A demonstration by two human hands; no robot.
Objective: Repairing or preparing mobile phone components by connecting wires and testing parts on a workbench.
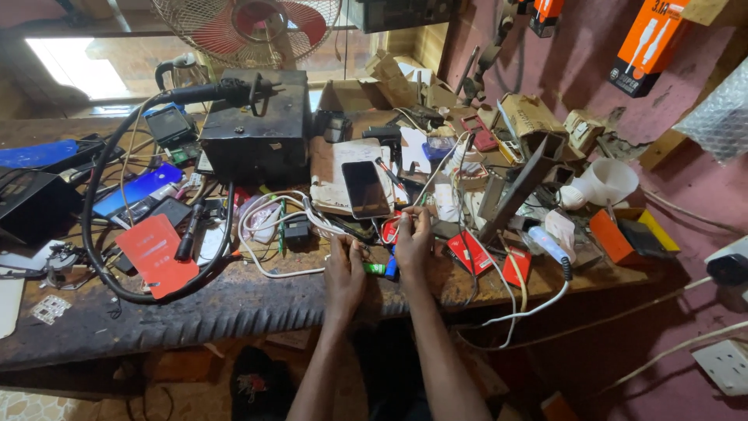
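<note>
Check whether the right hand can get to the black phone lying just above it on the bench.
Probably yes: the right hand sits just below the black phone, whose face is uncovered; only loose white cables lie alongside.

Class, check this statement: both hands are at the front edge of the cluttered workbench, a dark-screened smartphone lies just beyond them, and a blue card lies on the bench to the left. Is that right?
Not quite. In the head view the card on the left of the workbench is red, not blue. The rest holds: the left hand and right hand are at the front edge, with the dark-screened smartphone just beyond them.
</note>
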